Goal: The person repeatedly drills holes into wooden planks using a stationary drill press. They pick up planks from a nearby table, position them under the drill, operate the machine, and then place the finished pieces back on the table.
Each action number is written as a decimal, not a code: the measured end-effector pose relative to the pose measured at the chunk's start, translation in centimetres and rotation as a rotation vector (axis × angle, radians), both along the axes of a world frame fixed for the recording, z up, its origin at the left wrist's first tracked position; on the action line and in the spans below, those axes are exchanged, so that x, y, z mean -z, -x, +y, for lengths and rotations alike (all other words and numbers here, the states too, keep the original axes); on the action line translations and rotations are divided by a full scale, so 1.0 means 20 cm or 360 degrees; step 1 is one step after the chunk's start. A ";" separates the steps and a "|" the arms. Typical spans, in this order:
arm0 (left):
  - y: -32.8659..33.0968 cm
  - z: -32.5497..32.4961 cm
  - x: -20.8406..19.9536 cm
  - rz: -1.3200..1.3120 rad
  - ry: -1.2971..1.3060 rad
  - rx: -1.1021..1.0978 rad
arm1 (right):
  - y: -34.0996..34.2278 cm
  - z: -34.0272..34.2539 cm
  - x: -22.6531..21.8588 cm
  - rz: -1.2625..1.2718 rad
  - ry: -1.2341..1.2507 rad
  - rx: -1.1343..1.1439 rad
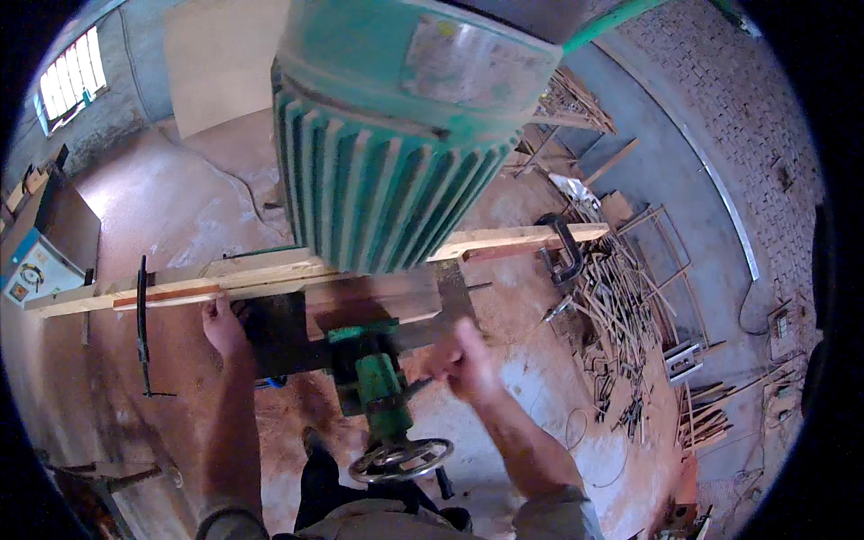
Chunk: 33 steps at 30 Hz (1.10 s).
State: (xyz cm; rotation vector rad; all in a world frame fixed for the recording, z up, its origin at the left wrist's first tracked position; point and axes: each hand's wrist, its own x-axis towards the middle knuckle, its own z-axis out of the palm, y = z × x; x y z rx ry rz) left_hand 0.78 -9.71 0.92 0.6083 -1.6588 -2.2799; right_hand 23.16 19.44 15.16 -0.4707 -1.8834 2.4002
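Left hand (pixel 227 331) with fingers curled at the right end of a strip (pixel 171 296), pinch or mere touch unclear, strip along a beam (pixel 517 237) under a clamp (pixel 142 328), right hand (pixel 463 362) blurred beside a lever (pixel 418 388), grip unclear.

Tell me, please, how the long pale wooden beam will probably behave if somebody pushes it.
The long beam is likely stiff, as it looks like thick timber. It may resist sliding, because black clamps appear fastened toward both ends.
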 end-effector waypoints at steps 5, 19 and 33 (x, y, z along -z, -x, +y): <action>0.01 0.10 0.04 0.0010 0.0172 0.0254 | -0.36 0.50 0.34 -0.0370 -0.0499 0.0772; -0.03 0.52 -0.20 0.0039 0.1495 0.0822 | 0.39 0.56 0.46 -0.0171 -0.0069 0.0623; -0.02 0.62 -0.08 0.0361 0.2047 0.0959 | 0.28 0.68 0.58 0.0152 0.0350 0.0805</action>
